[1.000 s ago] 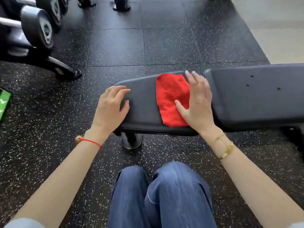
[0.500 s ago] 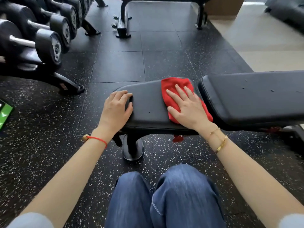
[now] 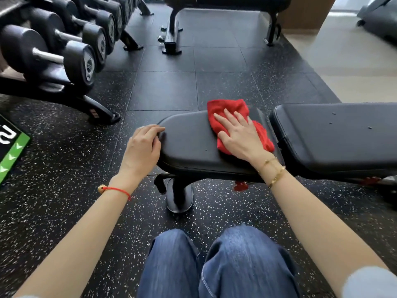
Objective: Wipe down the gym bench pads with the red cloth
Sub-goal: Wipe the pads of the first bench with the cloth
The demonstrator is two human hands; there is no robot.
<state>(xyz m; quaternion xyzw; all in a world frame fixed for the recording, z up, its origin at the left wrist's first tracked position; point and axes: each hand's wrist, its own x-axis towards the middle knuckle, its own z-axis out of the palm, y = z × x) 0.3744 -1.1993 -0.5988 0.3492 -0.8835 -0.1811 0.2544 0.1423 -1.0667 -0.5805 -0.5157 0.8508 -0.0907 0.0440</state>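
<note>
A black gym bench stands across the view, with a small seat pad on the left and a longer back pad on the right. The red cloth lies on the right part of the seat pad, next to the gap between the pads. My right hand presses flat on the cloth, fingers spread and pointing up-left. My left hand curls over the seat pad's left end and grips its edge.
A rack of black dumbbells fills the upper left. Another bench frame stands farther back. A green and black floor marking is at the left edge. My knees in blue jeans are below the bench foot.
The view has tilted up, showing more of the room. My right hand turned on the cloth, fingers now pointing up-left, and pushed it toward the far edge. My left hand stays on the pad's end.
</note>
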